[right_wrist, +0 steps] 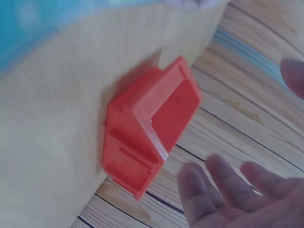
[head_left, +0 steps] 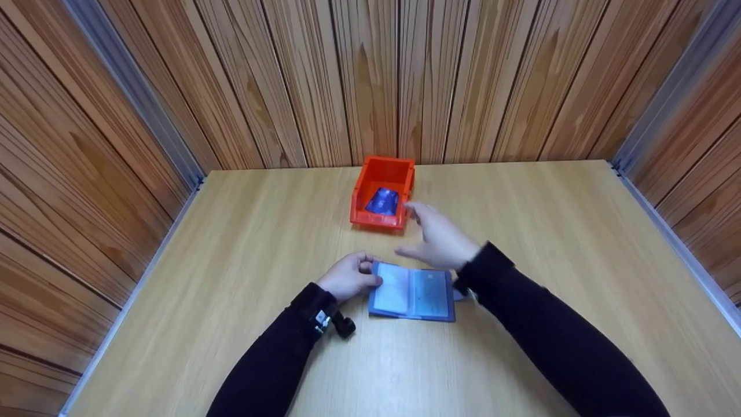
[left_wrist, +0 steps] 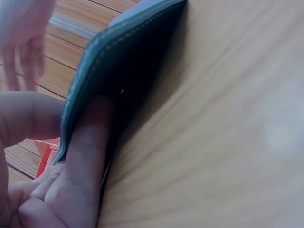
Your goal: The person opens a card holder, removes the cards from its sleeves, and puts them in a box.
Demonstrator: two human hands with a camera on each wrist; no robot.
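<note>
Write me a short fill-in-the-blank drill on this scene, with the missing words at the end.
1. The left hand pinches a blue-covered booklet that is spread ______ rather than folded closed.
2. A shiny blue item lies ______ the red storage bin.
3. The empty hand is the person's ______ one.
4. Both sleeves are coloured ______.

Missing words: open; inside; right; black.
</note>
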